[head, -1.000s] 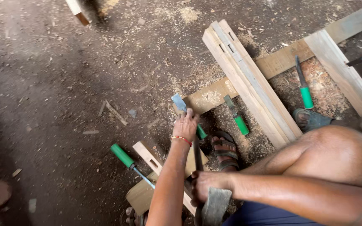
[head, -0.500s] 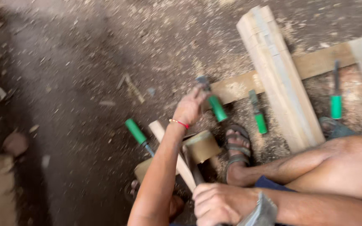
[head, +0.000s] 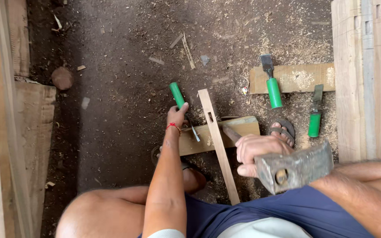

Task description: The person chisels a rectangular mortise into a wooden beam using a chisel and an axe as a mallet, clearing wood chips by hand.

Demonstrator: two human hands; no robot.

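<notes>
1. Two bare hands work over the dirt floor. The right hand is closed tight around the wooden handle of a heavy grey metal hammer, held up close to the camera.
2. The left hand is wrapped around a green-handled chisel. Its blade tip touches a flat wooden block.
3. A thin pale wooden stick with a small slot lies across that block.
4. Farther off, two more green-handled chisels lie by a wide wooden plank covered in sawdust.
</notes>
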